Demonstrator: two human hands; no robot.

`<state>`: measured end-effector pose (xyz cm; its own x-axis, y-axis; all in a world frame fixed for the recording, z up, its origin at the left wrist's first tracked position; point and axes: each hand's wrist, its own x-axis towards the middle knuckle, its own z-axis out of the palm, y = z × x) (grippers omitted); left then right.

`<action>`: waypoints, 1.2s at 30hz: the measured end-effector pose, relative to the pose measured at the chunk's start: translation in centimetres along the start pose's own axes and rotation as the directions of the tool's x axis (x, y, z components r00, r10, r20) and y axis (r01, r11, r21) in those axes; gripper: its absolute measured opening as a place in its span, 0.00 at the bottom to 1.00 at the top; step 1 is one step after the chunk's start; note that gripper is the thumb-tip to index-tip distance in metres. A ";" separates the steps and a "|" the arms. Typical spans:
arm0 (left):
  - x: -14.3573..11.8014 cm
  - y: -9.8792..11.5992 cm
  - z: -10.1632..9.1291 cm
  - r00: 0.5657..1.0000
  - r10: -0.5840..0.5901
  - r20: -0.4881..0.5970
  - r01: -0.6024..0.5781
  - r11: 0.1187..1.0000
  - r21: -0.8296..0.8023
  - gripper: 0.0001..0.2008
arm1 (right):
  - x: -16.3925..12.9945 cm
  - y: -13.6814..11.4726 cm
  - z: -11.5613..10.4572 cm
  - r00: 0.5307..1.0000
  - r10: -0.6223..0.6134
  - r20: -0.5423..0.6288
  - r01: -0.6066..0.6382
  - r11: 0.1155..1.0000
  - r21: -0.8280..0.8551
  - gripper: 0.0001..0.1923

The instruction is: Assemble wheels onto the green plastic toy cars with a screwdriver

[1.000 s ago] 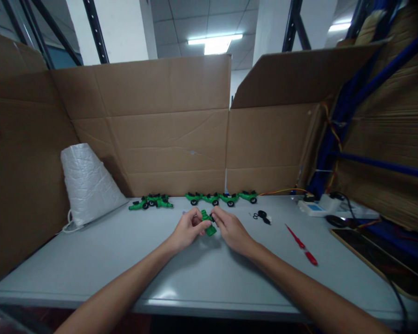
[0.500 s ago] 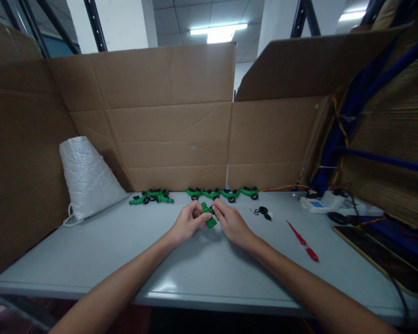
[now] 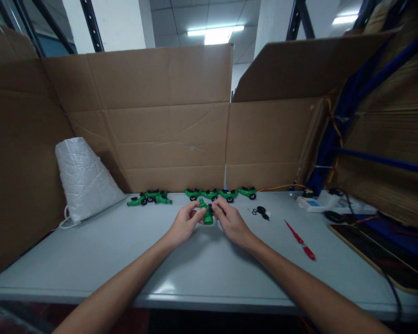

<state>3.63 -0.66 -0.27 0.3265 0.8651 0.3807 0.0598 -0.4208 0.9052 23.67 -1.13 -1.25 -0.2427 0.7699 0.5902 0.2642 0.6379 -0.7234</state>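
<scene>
Held up above the table is a green plastic hose fitting, with a wide round end pointing down toward me. My left hand is closed around its left side, thumb in front. On the other side my right hand pinches a small black part against the fitting; the fingers hide most of this part. Behind my hands, a row of similar green fittings with black round ends and black levers lies along the cardboard. More green fittings lie grouped to the left.
Small black rings and a cap lie right of my hands, with a red screwdriver nearer me. A white wrapped bundle leans at left. A power strip and dark panel occupy the right. Cardboard walls the back.
The fitting has turned in my hands, so its wide end now points more straight down. Both hands stay close together on it. The whole view has shifted slightly.
</scene>
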 end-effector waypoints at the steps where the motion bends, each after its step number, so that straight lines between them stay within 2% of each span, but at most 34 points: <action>1: 0.0 0.0 0.0 1.000 -0.002 -0.001 0.002 1.000 -0.009 0.21 | 0.0 0.0 0.0 1.000 -0.002 -0.001 0.002 1.000 0.001 0.15; 8: 0.1 0.3 0.0 0.997 -0.035 -0.063 0.026 0.990 -0.140 0.22 | -0.1 -0.7 -0.1 0.999 0.018 -0.046 -0.019 1.000 -0.019 0.14; 12: 0.2 0.3 0.0 0.989 -0.104 -0.104 0.072 0.959 -0.275 0.22 | 0.0 0.0 -0.1 0.987 0.087 -0.135 -0.093 0.995 -0.037 0.15; 16: 0.2 0.1 0.0 0.987 -0.143 -0.077 0.107 0.928 -0.357 0.23 | 0.2 1.3 0.0 0.962 0.184 -0.204 -0.192 0.981 -0.022 0.19; 22: 0.1 0.2 0.1 0.981 -0.193 0.027 0.187 0.891 -0.413 0.25 | 0.4 2.7 0.4 0.967 0.245 -0.064 -0.242 0.969 0.059 0.21; 25: 0.0 0.2 0.0 0.973 -0.220 0.072 0.229 0.868 -0.441 0.28 | 0.5 2.9 0.6 0.969 0.242 -0.049 -0.235 0.965 0.113 0.22; 30: 0.0 -0.1 -0.1 0.962 -0.264 0.065 0.262 0.838 -0.478 0.30 | 0.6 3.0 0.6 0.969 0.245 -0.043 -0.237 0.961 0.141 0.23; 36: 0.2 -0.7 -0.1 0.971 -0.239 -0.001 0.221 0.902 -0.371 0.29 | 0.5 2.7 0.8 0.977 0.211 -0.041 -0.205 0.972 0.116 0.21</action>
<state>3.55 -0.17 -0.76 0.3019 0.9408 0.1539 -0.2236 -0.0871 0.9708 23.54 0.99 -3.20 -0.1425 0.8874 0.4384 0.1984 0.4596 -0.8657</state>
